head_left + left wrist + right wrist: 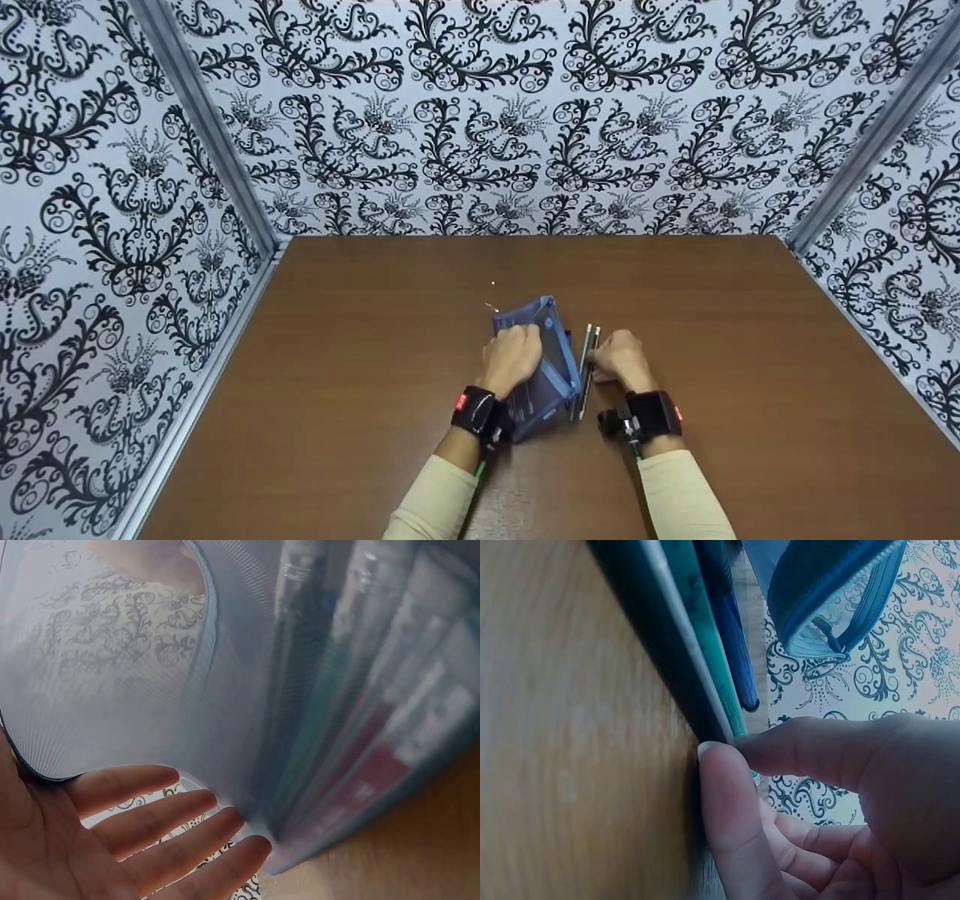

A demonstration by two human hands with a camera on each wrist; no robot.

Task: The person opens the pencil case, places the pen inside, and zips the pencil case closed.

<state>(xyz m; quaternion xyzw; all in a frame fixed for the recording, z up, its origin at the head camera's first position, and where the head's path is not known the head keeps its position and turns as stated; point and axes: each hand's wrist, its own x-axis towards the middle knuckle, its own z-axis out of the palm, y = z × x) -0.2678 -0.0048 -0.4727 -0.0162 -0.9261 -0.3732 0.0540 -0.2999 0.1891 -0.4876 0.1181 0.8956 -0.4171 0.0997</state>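
Observation:
My left hand (514,358) holds a blue see-through mesh zip pouch (553,349), tilted on the table. In the left wrist view the fingers (161,821) lie fairly straight against the mesh. The pouch's zip edge (832,585) gapes in the right wrist view. Just right of the pouch, my right hand (622,358) pinches a black pencil (656,622) between thumb and forefinger, low by the tabletop. A green pencil (705,630) lies alongside it, and a blue pen (737,652) beyond. Through the mesh show several pencils (322,690); whether inside or behind, I cannot tell.
Both hands work over a brown wooden table (360,375). A small metallic-looking bit (491,307) shows by the pouch's far left corner. Patterned black-and-white walls (480,120) with grey corner posts (217,142) bound the back and sides.

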